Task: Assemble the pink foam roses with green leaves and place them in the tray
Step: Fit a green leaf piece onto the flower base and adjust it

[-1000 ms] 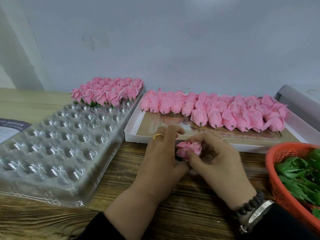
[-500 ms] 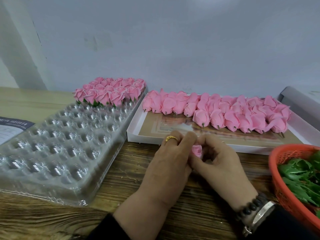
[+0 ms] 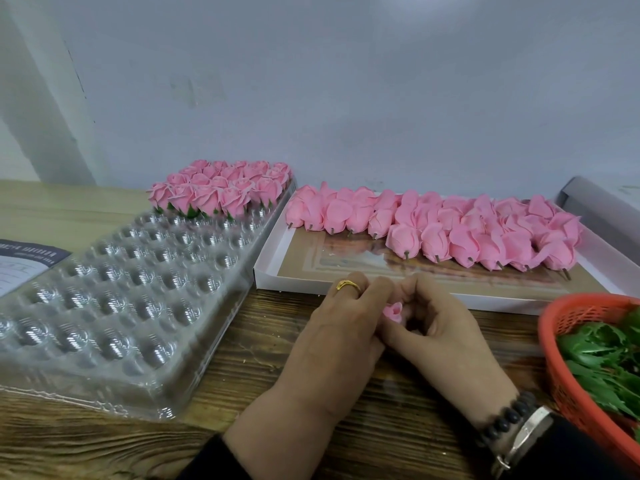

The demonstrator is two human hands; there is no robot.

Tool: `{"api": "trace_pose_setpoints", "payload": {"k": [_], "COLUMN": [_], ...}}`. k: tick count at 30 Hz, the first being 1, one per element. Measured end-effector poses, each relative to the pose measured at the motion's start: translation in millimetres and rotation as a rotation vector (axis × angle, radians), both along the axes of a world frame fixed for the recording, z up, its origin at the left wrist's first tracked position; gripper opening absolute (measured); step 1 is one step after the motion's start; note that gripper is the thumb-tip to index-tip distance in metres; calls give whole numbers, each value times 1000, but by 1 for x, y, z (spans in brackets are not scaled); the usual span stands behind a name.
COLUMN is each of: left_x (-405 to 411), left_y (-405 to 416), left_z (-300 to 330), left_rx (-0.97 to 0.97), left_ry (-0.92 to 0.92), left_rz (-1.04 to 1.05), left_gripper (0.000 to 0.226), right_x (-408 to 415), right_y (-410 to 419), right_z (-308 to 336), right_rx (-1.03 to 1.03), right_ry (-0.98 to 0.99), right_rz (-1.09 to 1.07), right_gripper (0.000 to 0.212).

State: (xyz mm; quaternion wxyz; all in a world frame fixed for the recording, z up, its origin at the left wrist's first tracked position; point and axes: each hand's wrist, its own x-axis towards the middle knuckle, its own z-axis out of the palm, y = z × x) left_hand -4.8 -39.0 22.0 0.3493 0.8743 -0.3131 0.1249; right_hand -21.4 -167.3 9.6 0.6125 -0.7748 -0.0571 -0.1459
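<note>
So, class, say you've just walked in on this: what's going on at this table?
A person is putting together pink foam roses. Both hands, left hand and right hand, pinch one rose between them above the wooden table. Only its top shows, so whether a leaf is on it cannot be told. The clear tray has finished roses in its far rows only. Bare roses lie in the white box, and green leaves fill the red basket.
</note>
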Motion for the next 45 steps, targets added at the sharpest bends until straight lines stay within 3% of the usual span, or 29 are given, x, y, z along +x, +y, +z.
{"api": "trace_pose_setpoints", "payload": {"k": [30,33,40,45], "left_x": [6,8,13,26], "left_y": [6,9,20,36], "left_z": [-1,1,7,25], "left_rx": [-109,-135,-252,-348], "left_ry": [-1,-5,-38,30], "left_rz": [0,25,94,160], "left_gripper": [16,18,26,27], "right_x": [-1,-1,0,0], "right_y": [7,6,0,0], "right_z": [-3,-2,-5,-4], "right_rx": [14,31,-134,-221], "right_ry": [-67,-85,-28,38], "right_rz": [-24,-40,-61,-1], "right_gripper": [11,20,30,11]}}
